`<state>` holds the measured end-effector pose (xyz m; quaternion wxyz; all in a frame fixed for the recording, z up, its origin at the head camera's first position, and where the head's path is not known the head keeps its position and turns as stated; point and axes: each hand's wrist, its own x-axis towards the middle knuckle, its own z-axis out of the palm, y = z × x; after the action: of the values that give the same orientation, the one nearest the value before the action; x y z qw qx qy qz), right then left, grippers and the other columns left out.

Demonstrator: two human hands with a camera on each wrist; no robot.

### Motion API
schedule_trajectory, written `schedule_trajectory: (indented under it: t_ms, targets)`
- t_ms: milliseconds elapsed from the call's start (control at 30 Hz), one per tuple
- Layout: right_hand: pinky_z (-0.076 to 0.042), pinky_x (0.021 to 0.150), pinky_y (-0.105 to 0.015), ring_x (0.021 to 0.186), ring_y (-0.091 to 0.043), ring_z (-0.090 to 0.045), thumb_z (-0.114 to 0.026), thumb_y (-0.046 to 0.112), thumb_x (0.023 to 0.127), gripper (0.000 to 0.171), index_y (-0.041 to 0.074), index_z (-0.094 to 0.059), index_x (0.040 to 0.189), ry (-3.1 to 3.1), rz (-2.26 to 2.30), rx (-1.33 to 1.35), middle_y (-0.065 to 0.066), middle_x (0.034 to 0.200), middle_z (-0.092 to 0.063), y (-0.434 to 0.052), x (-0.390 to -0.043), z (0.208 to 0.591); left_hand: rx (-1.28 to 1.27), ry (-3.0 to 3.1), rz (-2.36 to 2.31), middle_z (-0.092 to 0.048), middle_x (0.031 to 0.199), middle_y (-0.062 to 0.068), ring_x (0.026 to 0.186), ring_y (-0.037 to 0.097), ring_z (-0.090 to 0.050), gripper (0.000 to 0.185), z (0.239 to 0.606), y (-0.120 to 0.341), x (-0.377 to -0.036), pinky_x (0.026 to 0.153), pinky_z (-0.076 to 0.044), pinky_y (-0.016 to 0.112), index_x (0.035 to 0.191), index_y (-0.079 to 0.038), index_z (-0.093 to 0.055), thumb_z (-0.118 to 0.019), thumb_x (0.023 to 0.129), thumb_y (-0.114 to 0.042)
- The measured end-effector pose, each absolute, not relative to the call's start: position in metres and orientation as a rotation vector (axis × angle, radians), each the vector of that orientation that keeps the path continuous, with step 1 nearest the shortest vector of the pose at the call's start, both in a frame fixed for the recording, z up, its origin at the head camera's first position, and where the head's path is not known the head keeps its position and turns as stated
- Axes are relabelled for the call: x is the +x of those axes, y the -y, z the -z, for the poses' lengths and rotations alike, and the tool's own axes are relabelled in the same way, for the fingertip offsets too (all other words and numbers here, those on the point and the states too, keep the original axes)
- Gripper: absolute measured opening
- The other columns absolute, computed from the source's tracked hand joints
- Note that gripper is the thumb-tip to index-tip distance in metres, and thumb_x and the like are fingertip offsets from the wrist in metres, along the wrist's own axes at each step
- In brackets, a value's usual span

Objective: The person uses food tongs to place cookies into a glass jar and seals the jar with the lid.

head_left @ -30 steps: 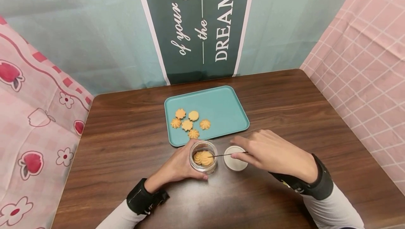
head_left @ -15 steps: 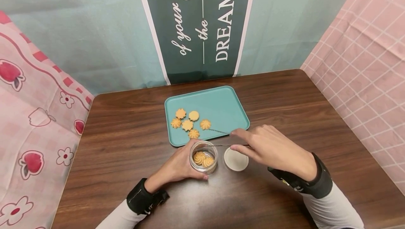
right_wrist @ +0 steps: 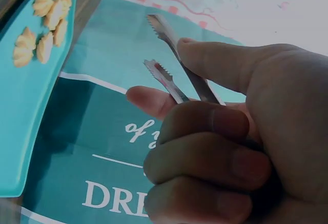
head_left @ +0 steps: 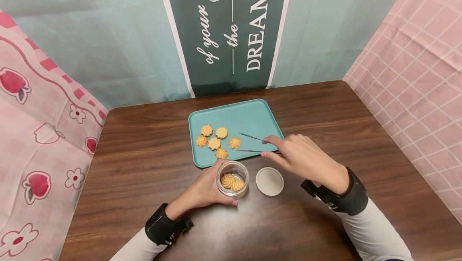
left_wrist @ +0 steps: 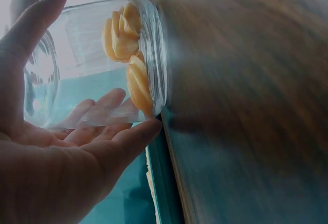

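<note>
left hand (head_left: 202,191) curled around a clear glass jar (head_left: 232,179) standing upright on the wooden table (head_left: 144,160), just in front of the teal tray (head_left: 252,118); cookies lie inside the jar. right hand (head_left: 303,158) pinches metal tongs (head_left: 252,144) between thumb and forefinger, the tong arms spread apart, tips over the tray beside five cookies (head_left: 216,141) and gripping nothing. white lid (head_left: 269,181) lies flat just right of the jar.

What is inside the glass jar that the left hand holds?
The glass jar contains swirl-shaped cookies, at least two. Whether more lie beneath them is hidden. The left hand covers part of its wall.
</note>
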<state>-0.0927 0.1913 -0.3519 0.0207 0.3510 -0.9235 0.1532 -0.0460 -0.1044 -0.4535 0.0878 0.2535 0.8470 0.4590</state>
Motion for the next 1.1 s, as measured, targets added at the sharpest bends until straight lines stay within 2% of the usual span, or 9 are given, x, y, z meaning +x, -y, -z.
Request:
schedule_trajectory:
  t_ms: [600, 1100]
  targets:
    - [-0.034, 0.05, -0.029, 0.047, -0.007, -0.039, -0.069, 0.035, 0.104, 0.038, 0.007, -0.07, 0.128, 2.971, -0.459, 1.024, 0.009, 0.053, -0.043, -0.183, -0.116, 0.381, 0.774, -2.541, -1.368, -0.069, 0.131, 0.008, 0.119, 0.026, -0.068, 0.096, 0.454, 0.103, -0.043, 0.104, -0.054, 0.045, 0.141, -0.013, -0.051, -0.104, 0.063, -0.027]
    - [-0.034, 0.048, -0.029, 0.046, -0.01, -0.043, -0.068, 0.037, 0.104, 0.043, 0.004, -0.069, 0.132, 3.018, -0.492, 0.953, 0.007, 0.056, -0.048, -0.178, -0.123, 0.401, 0.764, -2.523, -1.383, -0.068, 0.132, 0.008, 0.12, 0.027, -0.067, 0.096, 0.453, 0.1, -0.039, 0.104, -0.053, 0.045, 0.142, -0.014, -0.05, -0.104, 0.063, -0.026]
